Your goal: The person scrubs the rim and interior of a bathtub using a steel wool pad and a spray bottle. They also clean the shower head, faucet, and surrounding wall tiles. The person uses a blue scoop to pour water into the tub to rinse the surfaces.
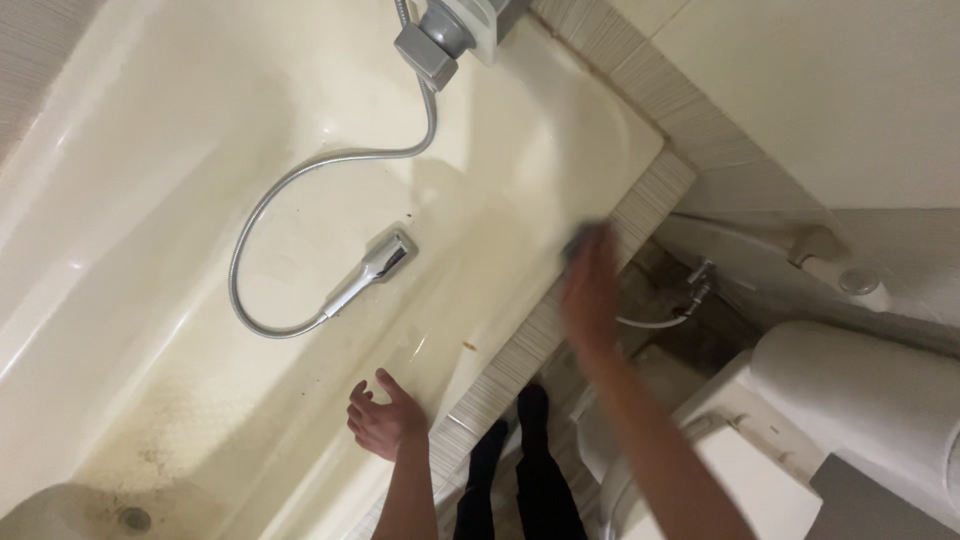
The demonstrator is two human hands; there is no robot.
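My right hand [590, 285], blurred in mid-wipe, presses a dark pad [580, 240] against the tiled ledge [520, 350] of a stained cream bathtub [150, 200]; my grip looks closed over the pad, though the blur hides the fingers. My left hand [385, 420] hovers open and empty over the tub's inner wall. Firm, overlapping strokes along the rim would serve best. A shower head [375, 265] and its hose [255, 215] lie in the basin; the toilet [800, 420] crowds my right elbow.

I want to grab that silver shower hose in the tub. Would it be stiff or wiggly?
Probably wiggly: the shower hose lies in a loose curved loop. Its shower head end likely hangs heavier. The shiny metal may feel slippery.
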